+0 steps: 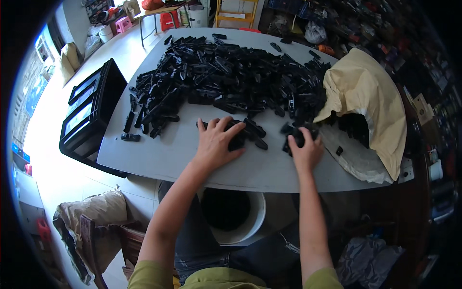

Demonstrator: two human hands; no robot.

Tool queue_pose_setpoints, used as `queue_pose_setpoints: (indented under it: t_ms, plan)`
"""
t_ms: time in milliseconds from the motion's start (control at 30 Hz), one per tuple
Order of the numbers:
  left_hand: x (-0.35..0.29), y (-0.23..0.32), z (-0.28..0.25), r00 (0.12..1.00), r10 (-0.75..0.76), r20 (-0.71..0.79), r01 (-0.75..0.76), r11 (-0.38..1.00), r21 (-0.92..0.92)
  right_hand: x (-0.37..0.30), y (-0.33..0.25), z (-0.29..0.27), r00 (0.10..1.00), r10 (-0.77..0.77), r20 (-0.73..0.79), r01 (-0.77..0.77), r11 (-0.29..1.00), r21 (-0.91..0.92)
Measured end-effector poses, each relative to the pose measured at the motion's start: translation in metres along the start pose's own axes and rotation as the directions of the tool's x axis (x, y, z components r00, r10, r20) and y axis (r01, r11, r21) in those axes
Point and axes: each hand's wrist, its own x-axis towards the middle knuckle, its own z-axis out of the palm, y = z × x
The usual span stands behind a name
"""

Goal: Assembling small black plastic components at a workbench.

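A wide heap of small, elongated black plastic parts (231, 72) covers the far half of the grey table (159, 149). My left hand (216, 144) lies palm down on a few of these parts near the middle, its fingers spread and the thumb pointing right. More black parts (254, 131) lie just right of its fingertips. To the right, my right hand (308, 153) curls its thumb and fingers around a small bunch of black parts (296, 137) at the tabletop. Its fingers partly hide them, so their exact shape cannot be made out.
A tan woven sack (365, 82) lies open at the table's right, black parts inside its mouth. Below the front edge stands a white bucket (260, 216) with dark contents. A black crate (91, 111) is left of the table; a wooden chair (96, 241) stands lower left.
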Motion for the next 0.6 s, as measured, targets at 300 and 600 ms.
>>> queue_pose_setpoints:
  t_ms: [300,600]
  plan:
    - [-0.021,0.002,-0.017,0.993,0.072,-0.095,-0.083,0.990,-0.116,-0.002,-0.045,-0.001,0.979,-0.187,0.081,0.148,0.926,0.348]
    - [-0.074,-0.019,-0.024,0.930,-0.286,-0.229,0.149,0.866,-0.478,-0.056,-0.047,-0.054,0.937,-0.317,0.145,0.252,0.904,0.344]
